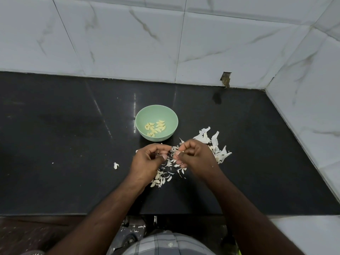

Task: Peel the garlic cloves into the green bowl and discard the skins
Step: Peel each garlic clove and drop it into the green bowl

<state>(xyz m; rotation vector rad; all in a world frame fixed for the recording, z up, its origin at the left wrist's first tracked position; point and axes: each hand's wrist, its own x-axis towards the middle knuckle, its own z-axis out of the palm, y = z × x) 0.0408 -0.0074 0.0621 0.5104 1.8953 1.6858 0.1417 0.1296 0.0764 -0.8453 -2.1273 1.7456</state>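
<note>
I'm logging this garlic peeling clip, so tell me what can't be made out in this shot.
Head view only:
- What the left hand and right hand pinch: curled fingers hide it.
- Skins and any unpeeled cloves under both hands: covered.
- Peeled cloves in the green bowl: too small to count reliably.
- Floor below the counter edge: dark, cut off by the arms.

Bowl (156, 115) on counter (64, 144) holding peeled cloves (155, 127), skins (211, 142) right of and before it
</note>
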